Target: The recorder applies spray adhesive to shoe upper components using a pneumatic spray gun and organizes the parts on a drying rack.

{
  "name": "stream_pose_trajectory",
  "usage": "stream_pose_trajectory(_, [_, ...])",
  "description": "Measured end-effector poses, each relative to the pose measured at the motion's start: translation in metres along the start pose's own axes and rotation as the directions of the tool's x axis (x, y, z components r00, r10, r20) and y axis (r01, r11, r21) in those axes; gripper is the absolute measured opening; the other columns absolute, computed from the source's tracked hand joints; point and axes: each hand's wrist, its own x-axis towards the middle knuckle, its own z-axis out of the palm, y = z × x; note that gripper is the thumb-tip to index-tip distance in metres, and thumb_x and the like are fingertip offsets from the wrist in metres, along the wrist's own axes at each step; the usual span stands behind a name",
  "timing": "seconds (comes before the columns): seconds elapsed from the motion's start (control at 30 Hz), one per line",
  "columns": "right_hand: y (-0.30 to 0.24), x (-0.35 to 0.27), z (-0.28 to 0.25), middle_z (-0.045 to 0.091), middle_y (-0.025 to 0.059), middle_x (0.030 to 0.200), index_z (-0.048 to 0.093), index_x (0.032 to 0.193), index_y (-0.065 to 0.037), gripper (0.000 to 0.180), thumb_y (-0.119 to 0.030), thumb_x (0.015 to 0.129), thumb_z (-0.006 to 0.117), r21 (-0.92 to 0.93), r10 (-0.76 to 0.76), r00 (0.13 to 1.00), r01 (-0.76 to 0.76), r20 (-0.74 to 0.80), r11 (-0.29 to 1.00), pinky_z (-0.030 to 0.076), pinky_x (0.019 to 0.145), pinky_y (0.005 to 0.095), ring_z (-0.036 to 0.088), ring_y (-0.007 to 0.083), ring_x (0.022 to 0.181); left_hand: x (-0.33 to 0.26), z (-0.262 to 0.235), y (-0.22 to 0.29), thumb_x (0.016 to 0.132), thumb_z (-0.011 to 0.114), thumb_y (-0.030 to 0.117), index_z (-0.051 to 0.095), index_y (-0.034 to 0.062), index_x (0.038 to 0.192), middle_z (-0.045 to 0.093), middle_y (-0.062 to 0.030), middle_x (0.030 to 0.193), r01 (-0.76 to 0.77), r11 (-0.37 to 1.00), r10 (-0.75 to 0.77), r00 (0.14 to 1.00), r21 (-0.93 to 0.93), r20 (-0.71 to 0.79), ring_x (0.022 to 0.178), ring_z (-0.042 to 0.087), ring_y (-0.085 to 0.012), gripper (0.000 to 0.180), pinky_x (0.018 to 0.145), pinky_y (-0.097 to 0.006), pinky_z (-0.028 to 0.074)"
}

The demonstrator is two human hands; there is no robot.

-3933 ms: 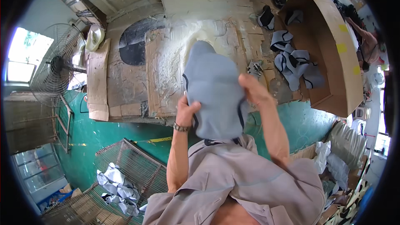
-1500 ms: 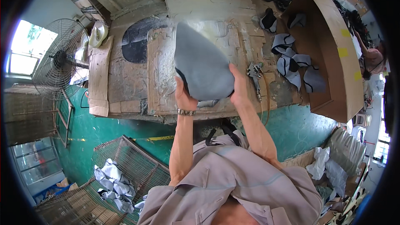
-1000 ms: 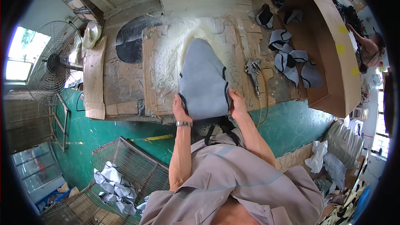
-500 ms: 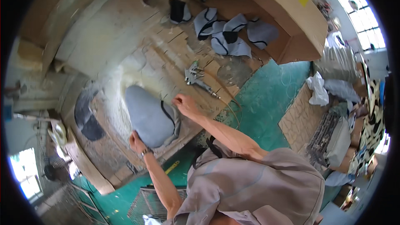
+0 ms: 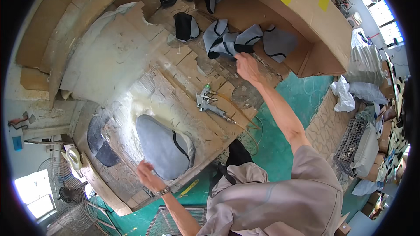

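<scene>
A large grey fabric piece (image 5: 161,148), rounded and with a black strip along its right side, lies on the cardboard-covered worktop (image 5: 173,94). Just off its lower left edge hangs my left hand (image 5: 151,178), empty, its fingers loosely apart. Out to the far right, my right hand (image 5: 248,67) reaches to a heap of grey fabric pieces (image 5: 224,43) with black edging. Its bent fingertips meet the black part of one piece; whether they grip it is hidden. A spray gun (image 5: 210,105) with an amber hose rests on the worktop between my hands.
Behind the heap stands a big open cardboard box (image 5: 302,26). A black-and-grey piece (image 5: 186,27) lies left of the heap, and dark oval pieces (image 5: 101,142) lie at the worktop's left. A fan (image 5: 68,194) stands at lower left; green floor (image 5: 286,100) shows at right.
My right hand has left the grey piece's right edge and swung far right to the heap. My left hand has drawn slightly off the piece, fingers loosened. The whole view has shifted a little.
</scene>
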Motion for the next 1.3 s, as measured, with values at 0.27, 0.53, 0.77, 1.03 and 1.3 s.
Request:
stream_pose_trajectory(0.27, [-0.211, -0.074, -0.116, 0.064, 0.0126, 0.092, 0.071, 0.103, -0.006, 0.024, -0.003, 0.08, 0.065, 0.647, -0.505, 0.862, 0.409, -0.044, 0.643, 0.054, 0.074, 0.0452, 0.065, 0.0327, 0.086, -0.025, 0.13, 0.052, 0.101, 0.038, 0.075, 0.054, -0.0063, 0.138, 0.065, -0.0229, 0.129, 0.837, 0.249, 0.104, 0.477, -0.487, 0.873, 0.116, 0.064, -0.036, 0.091, 0.1, -0.05, 0.053])
stream_pose_trajectory(0.53, [-0.256, -0.145, -0.131, 0.061, 0.0081, 0.095, 0.07, 0.098, -0.009, 0.025, -0.001, 0.075, 0.071, 0.42, -0.706, 0.702, 0.67, -0.09, 0.612, 0.054, 0.081, 0.0425, 0.063, 0.0311, 0.092, -0.023, 0.066, 0.059, 0.106, 0.055, 0.037, 0.051, 0.0059, 0.147, 0.061, -0.0092, 0.145, 0.693, 0.08, 0.121, 0.706, -0.716, 0.697, 0.133, 0.058, -0.0277, 0.052, 0.114, -0.047, 0.044])
stream_pose_trajectory(0.77, [-0.303, -0.204, -0.135, 0.063, 0.0107, 0.098, 0.07, 0.093, -0.007, 0.017, -0.001, 0.077, 0.073, 0.448, -0.535, 0.832, 0.538, -0.147, 0.714, 0.051, 0.08, 0.0433, 0.062, 0.0332, 0.091, -0.028, 0.02, 0.062, 0.101, 0.056, 0.006, 0.063, 0.0038, 0.12, 0.072, -0.0065, 0.12, 0.523, 0.158, 0.014, 0.847, -0.838, 0.531, 0.106, 0.07, -0.0192, 0.02, 0.083, -0.036, 0.06])
stream_pose_trajectory(1.03, [-0.366, -0.254, -0.106, 0.072, 0.0055, 0.108, 0.07, 0.104, -0.005, 0.029, -0.032, 0.106, 0.06, 0.783, -0.18, 0.764, -0.619, 0.619, 0.062, 0.058, 0.084, 0.0399, 0.069, 0.0188, 0.098, -0.057, 0.002, 0.022, 0.098, 0.061, -0.001, 0.064, 0.0068, 0.12, 0.073, -0.0053, 0.108, 0.336, -0.063, 0.105, 0.939, -0.94, 0.328, 0.096, 0.07, -0.017, 0.024, 0.083, -0.031, 0.058])
stream_pose_trajectory(1.3, [-0.397, -0.207, -0.065, 0.071, 0.0074, 0.123, 0.057, 0.13, -0.009, 0.025, -0.013, 0.106, 0.056, 0.498, -0.244, 0.659, -0.718, 0.711, -0.486, 0.056, 0.098, 0.0472, 0.069, 0.0243, 0.114, -0.027, -0.043, -0.038, 0.101, 0.064, 0.031, 0.063, 0.0029, 0.129, 0.068, -0.014, 0.133, 0.397, -0.405, 0.365, 0.896, -0.824, 0.253, 0.124, 0.063, -0.0286, 0.04, 0.109, -0.047, 0.048])
